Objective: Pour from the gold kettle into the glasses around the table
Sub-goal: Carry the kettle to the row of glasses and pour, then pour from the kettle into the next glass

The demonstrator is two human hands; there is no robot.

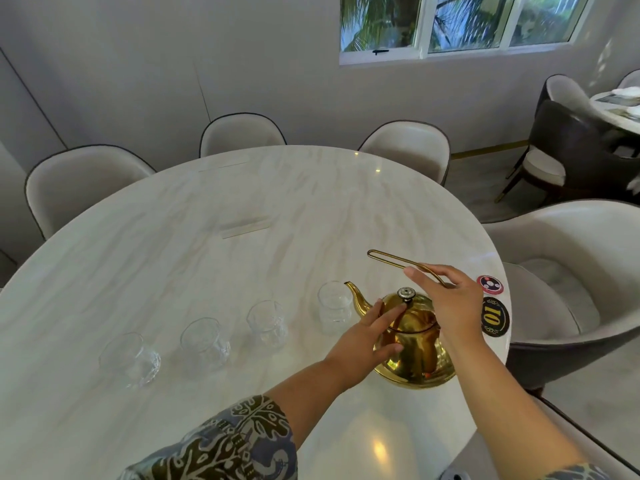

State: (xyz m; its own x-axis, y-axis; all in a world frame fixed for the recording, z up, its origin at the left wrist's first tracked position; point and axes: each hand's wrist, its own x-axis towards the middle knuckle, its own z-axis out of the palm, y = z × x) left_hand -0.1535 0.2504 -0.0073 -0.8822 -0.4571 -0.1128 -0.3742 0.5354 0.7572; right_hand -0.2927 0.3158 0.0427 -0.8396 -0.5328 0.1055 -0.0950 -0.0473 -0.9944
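The gold kettle stands on the white marble table near its right edge, spout pointing left. My right hand is closed around its thin wire handle, which is raised above the lid. My left hand lies flat against the kettle's left side, fingers apart, fingertips near the lid knob. Several clear empty glasses stand in a row to the left: the nearest glass just behind the spout, then a second glass, a third glass, and the farthest glass.
Two round dark badges lie at the table's right edge, a small badge and one marked "10". A clear flat holder sits mid-table. Pale upholstered chairs ring the table, one chair close on the right.
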